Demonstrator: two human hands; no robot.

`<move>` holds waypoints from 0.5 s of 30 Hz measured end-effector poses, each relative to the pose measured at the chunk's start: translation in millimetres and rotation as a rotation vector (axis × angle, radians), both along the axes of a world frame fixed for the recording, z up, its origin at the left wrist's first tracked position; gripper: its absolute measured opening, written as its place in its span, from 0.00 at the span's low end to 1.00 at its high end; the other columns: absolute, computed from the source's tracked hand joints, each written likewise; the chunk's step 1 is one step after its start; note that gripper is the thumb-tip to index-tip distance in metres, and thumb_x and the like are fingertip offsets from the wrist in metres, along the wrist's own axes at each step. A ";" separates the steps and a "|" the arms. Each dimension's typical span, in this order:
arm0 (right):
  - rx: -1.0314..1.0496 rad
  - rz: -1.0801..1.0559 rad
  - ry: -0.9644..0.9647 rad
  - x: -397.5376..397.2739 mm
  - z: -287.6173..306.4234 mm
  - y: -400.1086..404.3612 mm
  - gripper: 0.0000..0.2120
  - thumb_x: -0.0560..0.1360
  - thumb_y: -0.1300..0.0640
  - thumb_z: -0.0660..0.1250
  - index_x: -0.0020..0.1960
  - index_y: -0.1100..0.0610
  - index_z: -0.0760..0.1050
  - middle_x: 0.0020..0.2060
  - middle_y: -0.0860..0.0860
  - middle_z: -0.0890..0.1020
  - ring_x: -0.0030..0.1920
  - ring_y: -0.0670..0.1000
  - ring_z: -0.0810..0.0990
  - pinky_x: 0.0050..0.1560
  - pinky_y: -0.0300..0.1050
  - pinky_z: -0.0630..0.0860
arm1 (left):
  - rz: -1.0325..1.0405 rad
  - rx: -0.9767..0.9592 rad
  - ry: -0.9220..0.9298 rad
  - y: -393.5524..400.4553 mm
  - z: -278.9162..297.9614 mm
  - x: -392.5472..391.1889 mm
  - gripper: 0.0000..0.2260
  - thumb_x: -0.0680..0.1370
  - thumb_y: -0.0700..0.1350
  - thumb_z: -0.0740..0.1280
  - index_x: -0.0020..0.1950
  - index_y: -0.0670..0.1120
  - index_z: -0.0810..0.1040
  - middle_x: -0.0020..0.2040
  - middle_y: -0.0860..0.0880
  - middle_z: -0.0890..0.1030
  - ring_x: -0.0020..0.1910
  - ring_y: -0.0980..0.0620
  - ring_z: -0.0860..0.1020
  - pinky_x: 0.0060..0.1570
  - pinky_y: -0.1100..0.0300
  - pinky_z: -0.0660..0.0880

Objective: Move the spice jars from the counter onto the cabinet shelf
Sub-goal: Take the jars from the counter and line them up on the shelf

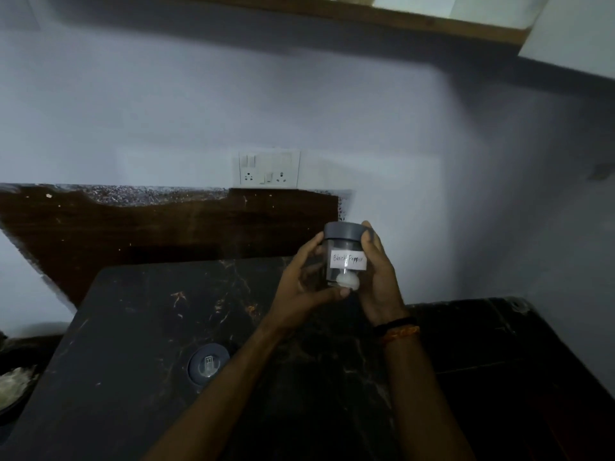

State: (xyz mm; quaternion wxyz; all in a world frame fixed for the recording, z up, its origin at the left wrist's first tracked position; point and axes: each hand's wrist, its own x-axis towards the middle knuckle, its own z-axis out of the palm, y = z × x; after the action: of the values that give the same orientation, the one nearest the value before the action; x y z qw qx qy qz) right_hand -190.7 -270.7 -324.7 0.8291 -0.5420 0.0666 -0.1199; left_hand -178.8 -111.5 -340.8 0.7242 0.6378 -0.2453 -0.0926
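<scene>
At the bottom centre of the frame two bare forearms are seen rising from the lower edge, above a dark marble-patterned counter [139, 327] whose near-left edge runs diagonally toward the lower left. A second jar [208, 362], seen from above by its grey lid, is stood on the counter just left of the left forearm, well clear of the counter's edges, with open dark surface around it on all sides. At the far lower left a dark bowl [13, 387] with pale contents is cut by the frame edge. Above the counter's far edge, right of centre, a clear spice jar [346, 257] with a grey lid and a white label reading "Black Pepper" is held upright in the air. It is gripped by the left hand [299, 287], fingers curled round its left side and thumb under its base, and by the right hand [379, 277], fingers wrapped round the right side up to the lid; dark and orange bands are worn on the right wrist. Behind, a dark brown backsplash [133, 227] and a white switch-and-socket plate [269, 168] are set on a pale wall. Along the top of the frame the wooden edge of the cabinet shelf [399, 19] is seen, with bare wall between it and the jar.
</scene>
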 end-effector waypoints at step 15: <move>-0.285 -0.063 -0.282 46.5 200.0 -51.8 0.22 0.84 0.47 0.61 0.74 0.55 0.69 0.66 0.60 0.79 0.67 0.64 0.78 0.66 0.69 0.75 | -0.079 0.105 -0.428 -46.9 192.5 90.6 0.46 0.69 0.45 0.80 0.78 0.61 0.55 0.76 0.49 0.66 0.71 0.50 0.71 0.68 0.46 0.74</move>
State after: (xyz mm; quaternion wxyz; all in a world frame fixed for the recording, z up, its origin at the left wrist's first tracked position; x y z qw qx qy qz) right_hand -144.2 -322.5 -124.7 0.7410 -0.6293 -0.0511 -0.2287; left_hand -88.2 -158.5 -148.3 0.6171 0.6697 -0.4131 0.0038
